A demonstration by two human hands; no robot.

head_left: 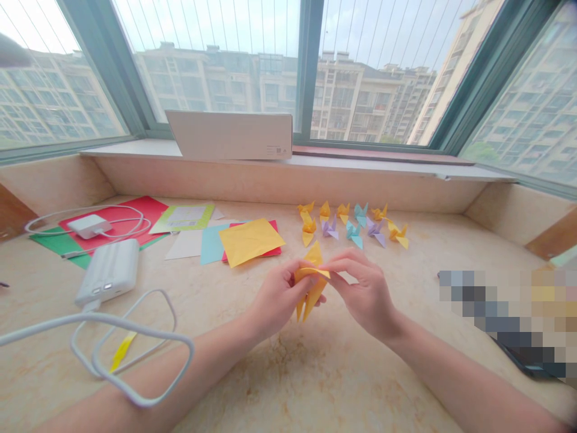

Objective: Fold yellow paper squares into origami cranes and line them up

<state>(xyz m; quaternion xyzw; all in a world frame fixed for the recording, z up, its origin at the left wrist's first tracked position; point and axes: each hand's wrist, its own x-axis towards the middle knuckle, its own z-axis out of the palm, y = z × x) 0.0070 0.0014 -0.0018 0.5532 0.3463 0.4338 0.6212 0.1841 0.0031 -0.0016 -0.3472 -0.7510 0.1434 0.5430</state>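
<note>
Both of my hands hold a half-folded piece of yellow origami paper (311,282) just above the marble surface (315,373). My left hand (277,297) pinches its left side with thumb and fingers closed. My right hand (363,288) pinches a flap at its upper right edge. The paper's pointed ends hang down between the hands. Behind it lies a group of several finished paper cranes (354,225) in yellow, blue and purple.
A stack of coloured paper sheets (250,240) lies left of the cranes. A white power bank (108,270) with a looping white cable (130,337) sits at the left, near a white charger (88,225). A white box (229,135) stands on the windowsill.
</note>
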